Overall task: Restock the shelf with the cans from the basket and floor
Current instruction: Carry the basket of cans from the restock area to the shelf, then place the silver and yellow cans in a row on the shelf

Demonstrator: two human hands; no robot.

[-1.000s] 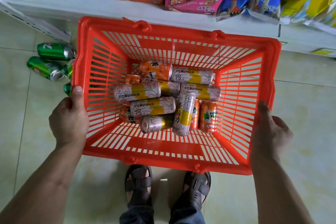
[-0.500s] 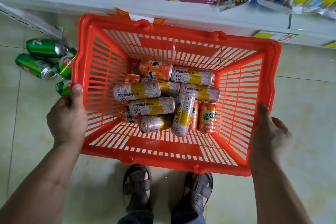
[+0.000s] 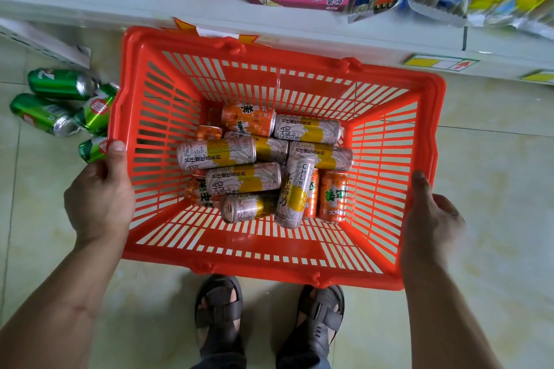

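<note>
Green cans [image 3: 57, 105] lie on the floor just left of the orange basket [image 3: 269, 260]. The left hand [image 3: 100, 201] grips its left rim; silver-yellow and orange cans [image 3: 257, 171] fill it; the right hand [image 3: 431, 219] grips its right rim.

Both forearms are bare, with no sleeves showing anywhere along them from the lower corners of the frame up to the wrists. The left hand [image 3: 100, 198] and the right hand [image 3: 431, 219] wear no gloves, rings or watch that can be seen; the left thumbnail is short and plain. At the bottom centre, the feet are in dark grey sandals [image 3: 220, 313] with wide crossing straps and open toes, worn without socks. Just below them, at the frame's bottom edge, the hems of dark blue-grey trousers [image 3: 220, 361] show.
</note>
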